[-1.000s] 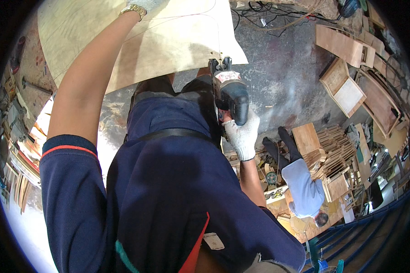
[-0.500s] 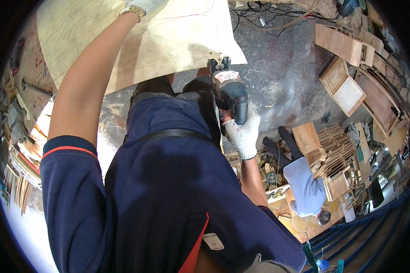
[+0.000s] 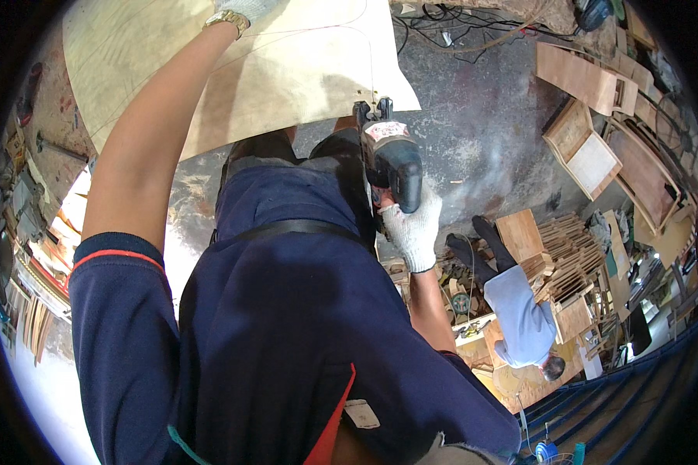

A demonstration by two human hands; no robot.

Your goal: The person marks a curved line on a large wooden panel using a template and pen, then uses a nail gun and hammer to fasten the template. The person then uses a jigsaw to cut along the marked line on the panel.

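Observation:
My right hand (image 3: 413,230), in a white knit glove, is closed around the handle of a dark jigsaw (image 3: 403,174). The jigsaw's front end meets the near edge of a large pale plywood sheet (image 3: 302,74), by its right corner. Thin curved lines are drawn on the sheet. At the top edge of the view, my left hand (image 3: 250,8), also gloved and with a gold watch at the wrist, is over the sheet. Its fingers are cut off by the picture's edge. The blade is hidden.
Dark cables (image 3: 457,35) lie on the concrete floor (image 3: 481,132) beyond the sheet. Wooden frames (image 3: 585,155) stand on the right. A co-worker in a light blue shirt (image 3: 520,318) is at lower right, near stacked wood strips (image 3: 570,252).
Both my hands and the jigsaw hold nearly the same place. A thin green strand now shows against my shirt at the lower left.

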